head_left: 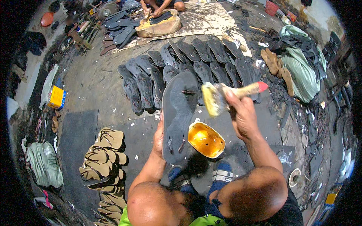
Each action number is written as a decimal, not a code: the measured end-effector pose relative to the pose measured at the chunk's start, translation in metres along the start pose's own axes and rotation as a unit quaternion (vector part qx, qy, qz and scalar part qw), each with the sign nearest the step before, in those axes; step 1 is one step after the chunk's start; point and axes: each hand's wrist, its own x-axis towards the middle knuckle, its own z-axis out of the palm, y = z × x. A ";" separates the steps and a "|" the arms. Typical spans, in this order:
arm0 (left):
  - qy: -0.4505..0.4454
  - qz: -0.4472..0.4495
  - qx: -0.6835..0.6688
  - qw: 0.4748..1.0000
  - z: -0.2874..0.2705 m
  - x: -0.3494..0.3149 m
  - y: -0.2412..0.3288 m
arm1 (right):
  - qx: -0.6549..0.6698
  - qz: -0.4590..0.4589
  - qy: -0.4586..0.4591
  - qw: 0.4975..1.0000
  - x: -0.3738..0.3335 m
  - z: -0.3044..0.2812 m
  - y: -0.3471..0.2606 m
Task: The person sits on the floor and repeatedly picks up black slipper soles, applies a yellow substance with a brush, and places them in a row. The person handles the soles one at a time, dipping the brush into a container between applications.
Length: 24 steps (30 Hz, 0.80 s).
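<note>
My left hand [160, 133] grips a dark grey sandal sole [180, 109] by its left edge, its fingers mostly hidden behind it. The sole stands tilted up, with strap ends showing at holes near both ends. In my right hand [243, 116] is a paintbrush [247, 90] with a wooden handle and red tip. Its yellow, coated bristles hang just right of the sole, apart from it. Below the brush sits an open container [196, 147] of amber, glue-like liquid, on the floor between my hands and feet.
Rows of black sandals [145, 88] lie ahead. Stacked tan sandals [100, 162] stand at left beside a dark mat [77, 128]. A yellow tin [56, 97] and green sacks [301, 73] sit at the sides. Farther off, another person's hands work over a wood block [160, 28].
</note>
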 end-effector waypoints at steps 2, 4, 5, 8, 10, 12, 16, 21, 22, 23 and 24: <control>-0.005 -0.008 0.077 0.997 0.012 0.001 -0.007 | -0.072 -0.063 0.012 0.995 0.015 0.014 0.003; -0.003 0.000 0.197 0.980 0.013 -0.002 -0.010 | -0.132 -0.108 0.019 0.985 0.029 0.010 0.002; 0.000 0.007 0.258 0.966 0.013 -0.004 -0.010 | -0.141 -0.116 0.029 0.983 0.034 0.009 0.001; 0.013 -0.005 0.225 0.974 -0.002 -0.006 -0.012 | -0.206 -0.259 -0.151 0.932 0.016 0.025 0.002; 0.091 -0.070 0.020 0.993 -0.002 -0.003 -0.008 | -0.255 -0.347 -0.282 0.858 -0.004 0.036 0.012; 0.106 -0.041 0.031 0.993 -0.001 0.006 -0.011 | -0.283 -0.375 -0.344 0.813 -0.026 0.044 0.015; 0.084 0.009 0.022 0.996 0.006 0.016 -0.011 | -0.302 -0.397 -0.288 0.817 -0.030 0.045 0.012; 0.112 -0.006 -0.103 0.988 0.011 0.023 -0.003 | -0.367 -0.459 -0.279 0.759 -0.036 0.043 0.028; 0.088 -0.010 -0.087 0.992 0.008 0.019 0.005 | -0.343 -0.453 -0.332 0.753 -0.045 0.049 0.032; 0.073 0.048 0.003 0.996 -0.003 0.019 0.011 | -0.316 -0.446 -0.357 0.758 -0.051 0.051 0.031; 0.091 0.061 0.033 0.993 -0.007 0.017 0.015 | -0.267 -0.453 -0.355 0.773 -0.052 0.055 0.030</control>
